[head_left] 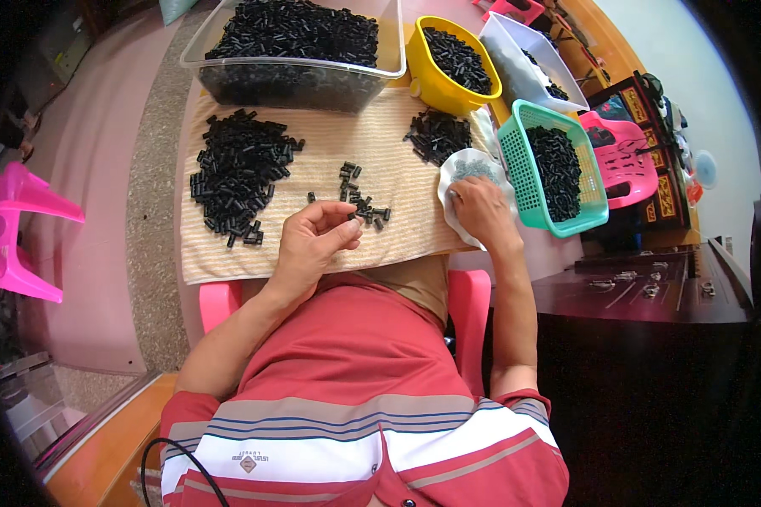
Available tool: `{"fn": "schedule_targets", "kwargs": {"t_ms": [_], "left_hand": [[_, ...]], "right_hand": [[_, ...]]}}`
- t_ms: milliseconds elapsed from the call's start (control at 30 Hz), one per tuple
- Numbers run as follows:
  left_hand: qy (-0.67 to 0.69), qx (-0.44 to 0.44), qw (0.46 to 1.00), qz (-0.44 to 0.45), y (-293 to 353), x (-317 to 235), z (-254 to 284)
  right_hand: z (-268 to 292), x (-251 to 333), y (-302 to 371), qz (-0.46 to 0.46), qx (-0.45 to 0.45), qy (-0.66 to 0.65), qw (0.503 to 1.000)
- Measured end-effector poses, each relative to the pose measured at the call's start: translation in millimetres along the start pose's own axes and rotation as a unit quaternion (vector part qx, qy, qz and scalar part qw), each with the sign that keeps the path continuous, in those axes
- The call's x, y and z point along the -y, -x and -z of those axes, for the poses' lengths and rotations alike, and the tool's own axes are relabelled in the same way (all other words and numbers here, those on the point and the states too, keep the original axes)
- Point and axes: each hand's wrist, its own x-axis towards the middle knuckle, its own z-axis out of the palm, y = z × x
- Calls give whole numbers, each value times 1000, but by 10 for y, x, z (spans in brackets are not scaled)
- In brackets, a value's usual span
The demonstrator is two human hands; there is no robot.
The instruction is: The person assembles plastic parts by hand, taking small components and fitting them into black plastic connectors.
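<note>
Over the near middle of the towel-covered table, my left hand [309,243] is closed in a pinch, with a small black cylindrical piece [353,216] showing at its fingertips. Just beyond it lies a loose cluster of similar black pieces [366,207]. My right hand [482,211] reaches into a white wavy-edged dish [450,221]. Its fingers are drawn together beside small pale, clear-looking bits [475,166]; what they pinch is hidden. A large heap of black pieces [238,169] spreads at the left, and a smaller heap [438,135] sits beyond the dish.
Along the far edge stand a big clear bin [389,63] and a yellow tub [421,52], both holding black pieces. A white bin [516,51] and a green basket [524,182] are on the right. Pink stools [21,228] and a dark cabinet [634,291] flank the table.
</note>
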Motion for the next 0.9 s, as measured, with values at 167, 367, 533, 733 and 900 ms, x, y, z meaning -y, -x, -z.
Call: {"fn": "schedule_targets", "kwargs": {"t_ms": [167, 367, 533, 733, 900], "left_hand": [[-12, 0, 1000, 5, -6, -4, 2], [-33, 2, 999, 0, -18, 20, -13], [-41, -7, 999, 0, -8, -4, 3], [-46, -11, 999, 2, -27, 9, 7], [-53, -13, 999, -1, -21, 9, -13]], "right_hand": [[34, -4, -73, 9, 28, 14, 999], [32, -35, -67, 17, 36, 9, 999], [66, 19, -56, 33, 16, -6, 999], [102, -30, -75, 83, 18, 1, 996], [106, -7, -102, 87, 17, -11, 996]]}}
